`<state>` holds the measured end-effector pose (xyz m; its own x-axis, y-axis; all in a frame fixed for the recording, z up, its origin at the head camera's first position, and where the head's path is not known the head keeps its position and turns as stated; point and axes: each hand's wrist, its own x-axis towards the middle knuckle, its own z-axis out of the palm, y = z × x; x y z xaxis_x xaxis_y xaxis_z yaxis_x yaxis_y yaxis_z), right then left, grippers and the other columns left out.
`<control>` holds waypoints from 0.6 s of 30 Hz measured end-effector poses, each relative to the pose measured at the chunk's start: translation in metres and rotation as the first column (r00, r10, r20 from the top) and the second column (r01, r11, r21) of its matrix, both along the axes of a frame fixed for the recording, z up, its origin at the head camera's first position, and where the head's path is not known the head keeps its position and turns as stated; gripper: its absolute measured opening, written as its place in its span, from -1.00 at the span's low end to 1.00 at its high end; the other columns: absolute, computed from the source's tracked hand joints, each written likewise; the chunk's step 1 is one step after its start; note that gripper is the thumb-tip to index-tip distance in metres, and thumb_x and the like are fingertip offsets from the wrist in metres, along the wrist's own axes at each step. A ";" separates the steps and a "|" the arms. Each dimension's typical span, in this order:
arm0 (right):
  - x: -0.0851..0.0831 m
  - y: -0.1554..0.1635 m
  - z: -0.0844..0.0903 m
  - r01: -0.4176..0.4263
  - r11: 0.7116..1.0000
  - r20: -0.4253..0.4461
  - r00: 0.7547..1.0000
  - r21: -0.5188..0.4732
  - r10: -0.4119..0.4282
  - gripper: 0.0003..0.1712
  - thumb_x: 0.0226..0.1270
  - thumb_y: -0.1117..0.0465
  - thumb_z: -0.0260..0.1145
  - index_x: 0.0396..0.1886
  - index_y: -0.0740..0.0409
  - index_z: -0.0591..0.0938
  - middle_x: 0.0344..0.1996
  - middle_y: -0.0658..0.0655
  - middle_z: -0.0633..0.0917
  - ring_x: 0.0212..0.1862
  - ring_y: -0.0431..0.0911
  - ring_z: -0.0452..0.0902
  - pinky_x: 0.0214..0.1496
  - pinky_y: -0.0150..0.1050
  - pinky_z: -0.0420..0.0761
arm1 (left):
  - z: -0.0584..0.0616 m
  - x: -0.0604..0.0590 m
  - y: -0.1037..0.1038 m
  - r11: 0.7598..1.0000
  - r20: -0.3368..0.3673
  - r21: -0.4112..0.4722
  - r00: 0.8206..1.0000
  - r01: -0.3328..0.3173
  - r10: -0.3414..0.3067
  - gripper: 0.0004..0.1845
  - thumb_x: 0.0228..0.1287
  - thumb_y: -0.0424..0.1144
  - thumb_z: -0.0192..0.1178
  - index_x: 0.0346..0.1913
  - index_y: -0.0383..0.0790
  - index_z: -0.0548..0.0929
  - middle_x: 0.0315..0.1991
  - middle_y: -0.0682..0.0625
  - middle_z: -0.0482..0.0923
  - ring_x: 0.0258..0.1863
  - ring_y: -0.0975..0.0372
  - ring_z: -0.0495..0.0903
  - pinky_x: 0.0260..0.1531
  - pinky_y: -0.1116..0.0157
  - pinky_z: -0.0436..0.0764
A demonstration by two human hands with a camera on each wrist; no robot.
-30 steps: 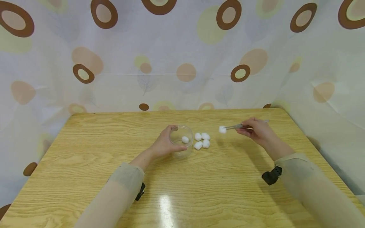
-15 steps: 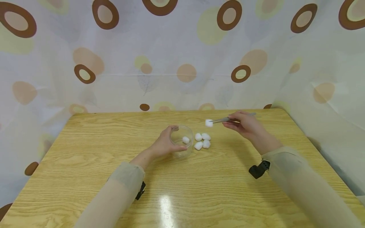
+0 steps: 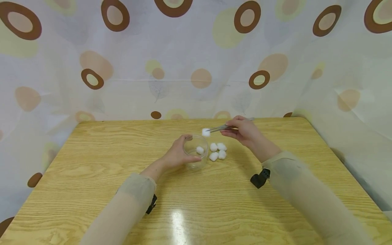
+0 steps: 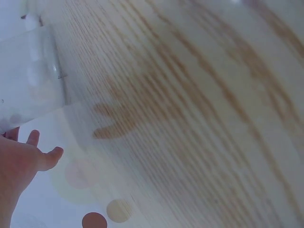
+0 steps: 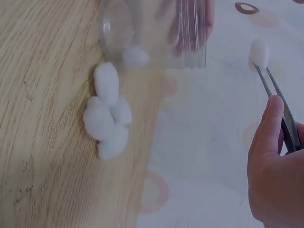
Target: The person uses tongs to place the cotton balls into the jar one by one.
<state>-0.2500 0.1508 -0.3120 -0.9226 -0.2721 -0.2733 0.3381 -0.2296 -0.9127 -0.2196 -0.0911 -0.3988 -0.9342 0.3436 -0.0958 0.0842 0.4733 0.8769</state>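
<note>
Right fingers (image 5: 271, 123) grasped tweezers (image 3: 218, 128) that nipped a cotton ball (image 3: 205, 133) just beyond them, probably light, squashy, best held mid-body; left fingers (image 3: 192, 159) curled round a cup (image 3: 197, 164).

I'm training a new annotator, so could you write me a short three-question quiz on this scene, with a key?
1. How many white balls lie on the table outside the clear cup?
2. True or false: the left hand holds the tweezers.
3. Where is the tweezed ball: (a) inside the cup, (b) in the air, (c) on the table?

Key: 1. Four. 2. False; the right hand does. 3. b.
</note>
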 end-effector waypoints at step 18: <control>0.000 -0.032 -0.017 -0.050 0.976 -0.096 0.993 0.213 0.072 -0.89 0.37 0.41 0.04 -0.39 0.24 0.37 -0.52 0.05 0.64 -0.50 -0.18 0.66 -0.32 -0.36 0.65 | -0.001 -0.002 0.000 1.000 -0.002 0.004 1.000 -0.001 0.001 -0.01 -0.03 -0.06 0.43 0.41 -0.15 0.06 0.41 -0.02 0.10 0.24 0.03 0.29 0.27 0.03 0.27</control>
